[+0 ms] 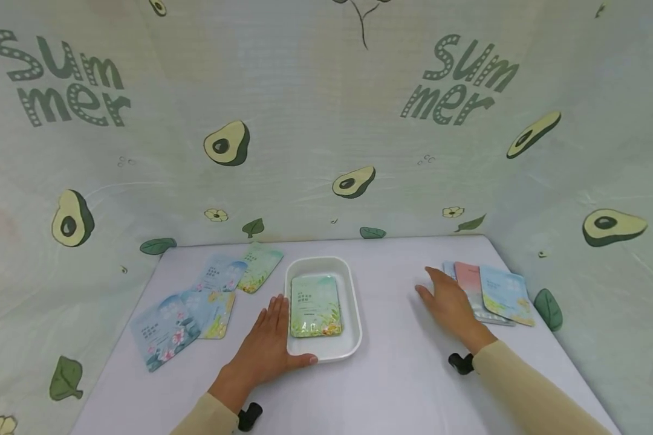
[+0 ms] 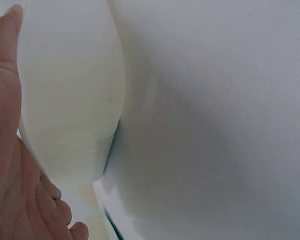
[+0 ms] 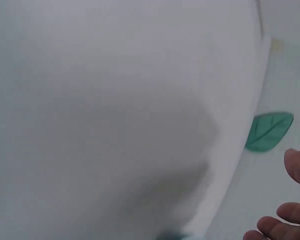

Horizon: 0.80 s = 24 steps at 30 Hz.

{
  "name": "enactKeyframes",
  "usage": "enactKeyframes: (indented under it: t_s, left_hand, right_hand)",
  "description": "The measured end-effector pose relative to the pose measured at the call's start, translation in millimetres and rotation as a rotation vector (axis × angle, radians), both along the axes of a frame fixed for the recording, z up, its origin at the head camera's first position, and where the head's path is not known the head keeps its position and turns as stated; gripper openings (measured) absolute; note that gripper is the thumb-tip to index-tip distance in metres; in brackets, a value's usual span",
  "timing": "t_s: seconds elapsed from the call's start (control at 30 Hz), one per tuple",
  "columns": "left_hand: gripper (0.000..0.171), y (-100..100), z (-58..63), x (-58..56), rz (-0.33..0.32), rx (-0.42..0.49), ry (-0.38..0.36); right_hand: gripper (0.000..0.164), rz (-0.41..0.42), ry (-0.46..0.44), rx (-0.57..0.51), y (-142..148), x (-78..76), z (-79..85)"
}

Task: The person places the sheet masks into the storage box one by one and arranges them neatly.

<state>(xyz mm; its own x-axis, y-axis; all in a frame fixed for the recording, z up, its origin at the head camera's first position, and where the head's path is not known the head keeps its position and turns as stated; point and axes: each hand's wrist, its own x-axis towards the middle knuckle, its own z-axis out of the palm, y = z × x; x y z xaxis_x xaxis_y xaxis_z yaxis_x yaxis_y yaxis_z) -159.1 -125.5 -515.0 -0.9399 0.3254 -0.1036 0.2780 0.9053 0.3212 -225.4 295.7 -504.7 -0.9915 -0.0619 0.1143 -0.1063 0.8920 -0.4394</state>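
We look across a white, cloth-smooth table (image 1: 392, 377) that fills the lower middle of the frame; on it, at the centre, sits a white, round-cornered, shallow tray (image 1: 352, 320), which we judge light, fairly stiff and easily slid, best steadied by its outer walls.

At the tray's left side, our left hand (image 1: 269, 347) lies with fingers straight along the wall and thumb by the near corner; it braces the tray rather than clasping it; our right hand (image 1: 450, 305), right of centre, has a loose, released grip with nothing in it, and we cannot tell whether it touches the packets beside it.

Inside the tray, a pale green, rectangular, flower-printed packet (image 1: 315, 306) lies flat; at the right of the frame, a pink, glossy, flat packet (image 1: 469, 283) lies partly under a light blue, rectangular, flat packet (image 1: 506, 295); at the left, a blue packet printed with pink flowers (image 1: 165, 331) lies lowest in a loose, overlapping group.

We expect these packets to be light, soft and bendable, slick on their shiny faces, and prone to drag a neighbour along; we would pinch one by a free edge or corner, thumb above and fingers beneath, without creasing its middle.
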Motion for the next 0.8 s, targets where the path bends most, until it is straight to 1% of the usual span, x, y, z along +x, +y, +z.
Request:
enactKeyframes:
  t_s: [0.13, 0.23, 0.3, 0.4, 0.47, 0.53, 0.67, 0.7, 0.8]
  left_hand:
    - [0.141, 1, -0.4, 1.0, 0.006, 0.012, -0.003]
    - [0.141, 2, -0.4, 2.3, 0.008, 0.032, -0.002]
    - [0.141, 2, -0.7, 3.4, 0.008, 0.035, -0.006]
    - [0.141, 2, -2.2, 4.8, 0.015, 0.036, -0.015]
    - [0.141, 1, -3.1, 5.0, 0.021, 0.029, -0.022]
    - [0.140, 1, -3.2, 4.7, 0.022, 0.035, -0.020]
    - [0.140, 2, -2.0, 2.4, 0.015, 0.038, -0.021]
    - [0.140, 1, -2.0, 1.8, 0.012, 0.043, -0.017]
    - [0.141, 1, -2.1, -0.2, 0.005, 0.019, -0.016]
  right_hand:
    - [0.080, -0.050, -0.030, 0.064, 58, 10.1, -5.4]
    - [0.095, -0.115, -0.043, 0.121, 97, 19.6, -13.6]
    - [0.105, -0.155, -0.070, 0.161, 118, 25.7, -19.8]
    - [0.121, -0.197, -0.150, 0.200, 137, 31.1, -28.2]
    - [0.125, -0.197, -0.207, 0.204, 141, 32.2, -31.1]
    - [0.123, -0.185, -0.243, 0.199, 141, 31.4, -31.5]
    - [0.112, -0.144, -0.246, 0.180, 130, 27.9, -30.8]
    - [0.111, -0.133, -0.242, 0.172, 127, 26.6, -31.2]
    - [0.110, -0.103, -0.229, 0.143, 112, 21.2, -34.0]
